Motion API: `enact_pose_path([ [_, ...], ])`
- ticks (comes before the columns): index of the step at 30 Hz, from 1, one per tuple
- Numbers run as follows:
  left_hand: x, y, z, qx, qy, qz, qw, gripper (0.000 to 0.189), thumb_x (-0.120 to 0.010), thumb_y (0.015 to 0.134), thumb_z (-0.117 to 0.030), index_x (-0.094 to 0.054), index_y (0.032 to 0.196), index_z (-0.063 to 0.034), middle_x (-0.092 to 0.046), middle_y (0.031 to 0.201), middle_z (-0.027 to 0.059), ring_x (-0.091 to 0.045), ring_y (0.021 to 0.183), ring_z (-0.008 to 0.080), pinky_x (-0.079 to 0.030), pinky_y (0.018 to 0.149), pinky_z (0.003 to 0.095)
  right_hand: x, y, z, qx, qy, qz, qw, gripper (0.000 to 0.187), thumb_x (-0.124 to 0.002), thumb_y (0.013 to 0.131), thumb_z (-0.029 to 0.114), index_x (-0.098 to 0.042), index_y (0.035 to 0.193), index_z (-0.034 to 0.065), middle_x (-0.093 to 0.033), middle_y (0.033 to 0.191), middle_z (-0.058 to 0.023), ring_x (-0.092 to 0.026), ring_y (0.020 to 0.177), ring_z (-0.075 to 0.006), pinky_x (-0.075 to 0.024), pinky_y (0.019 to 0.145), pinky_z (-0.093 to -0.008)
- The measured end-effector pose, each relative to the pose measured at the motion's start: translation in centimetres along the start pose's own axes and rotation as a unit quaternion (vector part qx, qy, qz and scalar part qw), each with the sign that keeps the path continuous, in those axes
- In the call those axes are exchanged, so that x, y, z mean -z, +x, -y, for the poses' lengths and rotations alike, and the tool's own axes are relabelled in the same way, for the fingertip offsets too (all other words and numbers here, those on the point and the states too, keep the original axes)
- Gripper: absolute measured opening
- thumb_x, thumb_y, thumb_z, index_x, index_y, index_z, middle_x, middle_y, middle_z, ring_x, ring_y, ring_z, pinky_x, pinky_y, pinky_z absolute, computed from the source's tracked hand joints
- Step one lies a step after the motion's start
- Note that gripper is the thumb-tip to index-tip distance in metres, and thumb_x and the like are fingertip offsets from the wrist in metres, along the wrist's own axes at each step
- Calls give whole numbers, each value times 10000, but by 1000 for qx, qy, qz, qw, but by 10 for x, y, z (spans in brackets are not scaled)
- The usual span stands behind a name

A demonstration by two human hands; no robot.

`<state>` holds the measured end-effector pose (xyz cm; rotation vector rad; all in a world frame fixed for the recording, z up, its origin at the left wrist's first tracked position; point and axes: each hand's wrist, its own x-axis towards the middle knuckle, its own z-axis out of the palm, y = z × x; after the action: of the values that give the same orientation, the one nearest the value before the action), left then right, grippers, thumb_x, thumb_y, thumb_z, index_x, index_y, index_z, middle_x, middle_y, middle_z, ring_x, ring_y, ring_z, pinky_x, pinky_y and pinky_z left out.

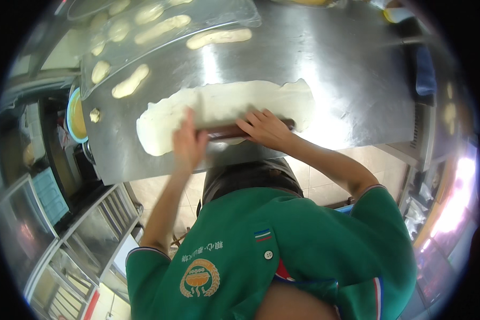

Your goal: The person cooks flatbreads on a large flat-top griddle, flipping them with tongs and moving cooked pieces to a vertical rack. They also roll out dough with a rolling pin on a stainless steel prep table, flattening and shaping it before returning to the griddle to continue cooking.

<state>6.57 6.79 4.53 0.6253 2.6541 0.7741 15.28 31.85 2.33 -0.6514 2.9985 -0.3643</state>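
A long thin sheet of dough is spread across the steel worktable in front of me. Over its near edge lies a dark brown wooden rolling pin. My right hand is on the pin near its right end, fingers draped over it. My left hand, blurred, is at the pin's left end with its fingers pointing away from me. It covers that end, so I cannot tell whether it grips the pin.
Beyond the sheet lie dough strips; more pieces sit under clear plastic. A small dough scrap and a blue-rimmed bowl are at left. A blue cloth is at right. The steel table ends near my waist.
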Motion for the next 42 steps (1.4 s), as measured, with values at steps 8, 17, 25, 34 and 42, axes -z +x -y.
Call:
enact_pose_path([
  [8,7,-49,99,-62,175,-110,976,769,-736,762,-335,-430,1439,-137,-448,1425,112,-380,1346,326,-198,1119,580,-19,77,66,79,-13,-80,994,469,-677,796,360,-557,1122,45,-567,996,-115,-562,953,-258,-436,821,-362],
  [17,4,53,49,-157,196,-68,966,662,-659,850,-362,-425,1448,-200,-365,1517,88,-397,1363,261,-223,1103,619,-8,82,-13,5,-51,19,998,561,-658,807,484,-527,1188,94,-573,1090,-111,-554,1024,-277,-438,861,-395],
  [25,30,189,33,-260,175,-144,939,646,-671,838,-431,-479,1407,-194,-517,1355,108,-517,1225,251,-226,1118,560,5,80,-62,-239,-157,-149,947,727,-708,802,419,-434,1392,94,-495,1263,-139,-474,1179,-309,-372,998,-459],
  [34,-13,160,10,-327,155,-77,929,738,-711,812,-342,-404,1451,-136,-452,1406,131,-422,1305,295,-261,1115,509,-9,-80,-86,-639,138,-155,741,393,-734,766,165,-641,1106,-8,-677,964,-155,-650,875,-271,-519,775,-348],
  [42,-62,54,-35,-288,108,85,948,1009,-713,737,-511,-272,1486,0,-239,1568,181,-213,1455,343,-96,1144,617,-10,-79,-67,-521,382,-231,728,238,-662,813,145,-640,1011,13,-663,974,-135,-645,890,-219,-520,735,-324],
])
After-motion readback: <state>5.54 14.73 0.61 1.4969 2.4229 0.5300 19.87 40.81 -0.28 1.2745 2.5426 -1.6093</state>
